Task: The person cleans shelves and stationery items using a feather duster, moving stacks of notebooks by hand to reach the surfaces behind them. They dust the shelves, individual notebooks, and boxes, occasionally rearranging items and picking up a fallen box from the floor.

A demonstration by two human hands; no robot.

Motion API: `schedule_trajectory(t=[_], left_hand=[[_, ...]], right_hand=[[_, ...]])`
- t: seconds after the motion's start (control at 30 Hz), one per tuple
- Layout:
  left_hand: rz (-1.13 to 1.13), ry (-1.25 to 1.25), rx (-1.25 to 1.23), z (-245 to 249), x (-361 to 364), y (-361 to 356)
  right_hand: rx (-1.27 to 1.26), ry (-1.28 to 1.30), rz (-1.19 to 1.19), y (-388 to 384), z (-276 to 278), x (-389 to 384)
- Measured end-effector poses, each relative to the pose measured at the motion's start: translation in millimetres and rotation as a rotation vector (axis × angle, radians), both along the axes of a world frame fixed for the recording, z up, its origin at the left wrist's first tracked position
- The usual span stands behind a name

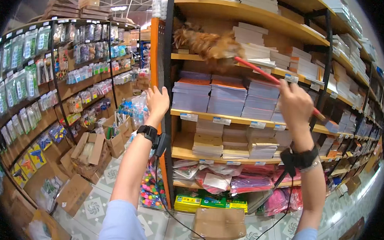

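A feather duster point(215, 46) with brown feathers and a red stick handle is gripped in my right hand point(296, 101), whose fingers wrap round the handle. The feathers reach to the left over an upper wooden shelf point(191, 57), beside stacks of white paper goods point(250, 36). My left hand point(158, 101) is at the orange and black end post point(157, 57) of the rack, fingers apart and holding nothing; it seems to rest against the post. Below the duster stand several stacks of purple-edged notebooks point(228, 98).
Lower shelves hold paper pads point(208, 144) and plastic-wrapped packs point(252, 179). A cardboard box point(219, 223) sits on the tiled floor in front. To the left, a wall rack carries hanging packets point(15, 52), with open cartons point(88, 151) below. Cables run down from both wristbands.
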State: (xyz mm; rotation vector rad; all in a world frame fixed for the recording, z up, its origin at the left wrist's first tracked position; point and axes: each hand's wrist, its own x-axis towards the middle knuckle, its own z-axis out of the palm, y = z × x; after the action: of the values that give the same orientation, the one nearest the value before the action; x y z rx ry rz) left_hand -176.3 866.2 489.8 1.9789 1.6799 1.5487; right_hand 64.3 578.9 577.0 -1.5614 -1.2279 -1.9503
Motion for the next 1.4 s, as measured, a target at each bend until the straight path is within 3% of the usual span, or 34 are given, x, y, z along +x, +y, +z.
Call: schedule_trajectory(t=[0.13, 0.27, 0.33, 0.4, 0.47, 0.6, 0.67, 0.73, 0.8, 0.9, 0.97, 1.0, 1.03, 1.13, 1.23, 1.33, 1.4], left_hand=[[0.001, -0.001, 0.118, -16, -2, 6], [-0.137, -0.127, 0.032, -25, -5, 27], [-0.730, -0.998, -0.382, -21, -11, 20], [-0.641, -1.010, -0.240, -13, -13, 11], [-0.655, -1.273, -0.580, -6, -17, 13], [-0.864, -1.325, -0.509, -6, -10, 23], [-0.873, -1.372, -0.495, -1, 1, 22], [-0.796, -1.397, -0.458, 5, 14, 23], [-0.573, -1.415, -0.366, 5, 36, 25], [-0.516, -1.297, -0.207, -11, 41, 48], [-0.203, -0.649, -0.318, -20, 23, 47], [0.011, -0.548, -0.163, -27, 17, 48], [0.063, -0.379, -0.165, -16, -3, 16], [0.258, -0.219, -0.023, -23, -33, 12], [0.300, -0.116, 0.133, -23, -39, 25], [0.167, 0.181, 0.507, -3, -7, 25], [0.134, 0.310, 0.612, 16, 32, 13]], right_hand=[[0.056, 0.036, -0.070, -2, -11, 14], [-0.004, -0.052, -0.137, 1, -44, 10], [0.018, -0.029, -0.050, -24, -62, 2], [0.000, -0.038, 0.025, -54, -78, 1], [-0.046, 0.027, 0.041, -76, -92, 17], [0.013, 0.219, 0.097, -82, -96, 40], [0.175, 0.413, 0.149, -63, -94, 42], [0.156, 0.495, 0.126, -46, -93, 40], [0.107, 0.438, 0.097, -32, -95, 36], [0.009, 0.358, 0.151, -45, -107, 31], [-0.035, 0.241, 0.230, -64, -114, 38], [-0.047, 0.154, 0.233, -75, -118, 48], [-0.099, 0.151, 0.232, -87, -120, 57], [-0.153, 0.100, 0.221, -102, -120, 74], [-0.079, 0.186, 0.220, -100, -119, 85], [0.025, 0.429, 0.274, -106, -114, 109], [0.104, 0.649, 0.285, -109, -111, 128]])
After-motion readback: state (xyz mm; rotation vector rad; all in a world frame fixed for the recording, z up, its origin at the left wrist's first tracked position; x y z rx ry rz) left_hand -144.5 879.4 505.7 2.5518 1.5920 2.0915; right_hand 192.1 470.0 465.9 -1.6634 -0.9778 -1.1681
